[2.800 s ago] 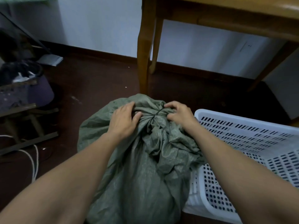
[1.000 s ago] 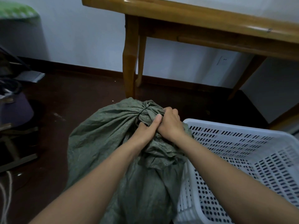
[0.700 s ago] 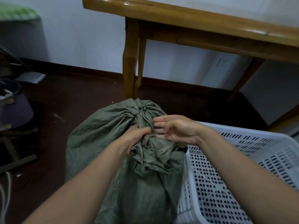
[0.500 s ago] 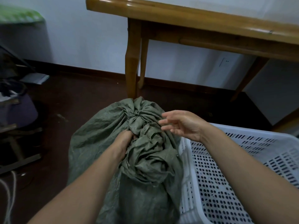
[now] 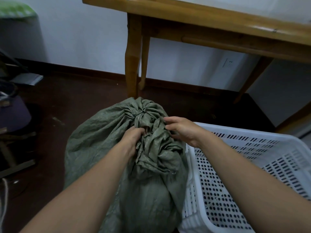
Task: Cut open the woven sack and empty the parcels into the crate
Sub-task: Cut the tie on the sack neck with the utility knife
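On the head camera I see the green woven sack (image 5: 101,137) standing tied shut on the floor, touching the white crate (image 5: 235,131) to its right, the left hand (image 5: 133,138) clutching its bunched neck, the right hand (image 5: 181,130) curled at the fabric, grip unclear.

Dim in here, just soft cool light washing the wall (image 5: 84,39) while the floor (image 5: 75,101) sinks almost black. A pale glare streaks the table (image 5: 262,28) top, its straight edge bows with the wide lens, and the far-left clutter smears soft.
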